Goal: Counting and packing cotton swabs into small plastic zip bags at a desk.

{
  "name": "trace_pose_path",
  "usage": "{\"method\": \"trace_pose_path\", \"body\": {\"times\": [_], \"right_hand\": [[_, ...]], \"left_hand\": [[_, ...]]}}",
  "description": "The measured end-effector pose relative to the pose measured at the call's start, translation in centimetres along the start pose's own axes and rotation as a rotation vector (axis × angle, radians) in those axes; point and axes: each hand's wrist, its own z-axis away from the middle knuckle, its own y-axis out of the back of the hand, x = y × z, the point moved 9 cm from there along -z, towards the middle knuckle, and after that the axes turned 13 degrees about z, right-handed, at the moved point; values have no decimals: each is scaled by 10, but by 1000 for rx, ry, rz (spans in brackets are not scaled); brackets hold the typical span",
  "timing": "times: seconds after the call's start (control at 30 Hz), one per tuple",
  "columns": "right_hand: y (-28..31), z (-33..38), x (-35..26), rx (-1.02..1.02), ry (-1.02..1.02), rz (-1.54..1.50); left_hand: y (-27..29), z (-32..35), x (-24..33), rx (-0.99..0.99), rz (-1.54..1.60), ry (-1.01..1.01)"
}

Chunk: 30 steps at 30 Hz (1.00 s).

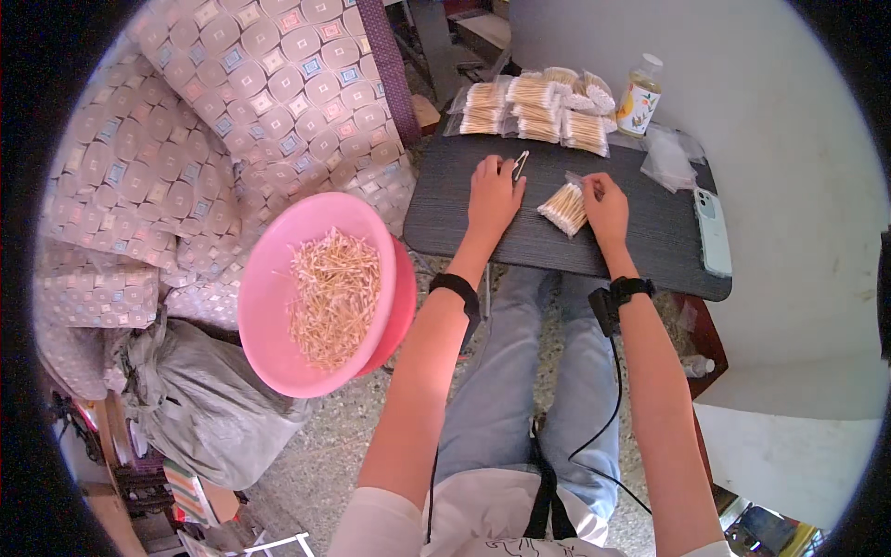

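My right hand [606, 206] pinches the open end of a small clear bag of cotton swabs [563, 210], which lies tilted on the dark table [640, 227]. The white swab tips line up along the bag's lower left side. To the left, my left hand [495, 197] rests on the tabletop with its fingers somewhat spread. A few loose cotton swabs [522, 164] lie right by its index finger and thumb. At the table's far side, filled bags of cotton swabs [534, 104] are stacked in rows.
Left of the table, a pink basin [264, 306] holds a heap of loose swabs. A bottle [640, 97] stands at the far right, near empty clear bags [670, 162] and a white phone [711, 232]. Patterned cushions [288, 93] and a grey sack [204, 399] fill the left side.
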Motion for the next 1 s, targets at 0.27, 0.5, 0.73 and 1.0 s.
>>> {"method": "trace_pose_path", "body": {"times": [0.27, 0.5, 0.73, 1.0], "right_hand": [[-3, -1, 5, -2, -26, -10], [-2, -1, -1, -11, 0, -21], [1, -1, 3, 17, -3, -24], [3, -2, 2, 28, -33, -110]], "left_hand": [[7, 2, 13, 70, -130, -50], [0, 0, 8, 53, -304, -63], [8, -2, 13, 98, -277, -22], [31, 0, 11, 204, -190, 24]]}}
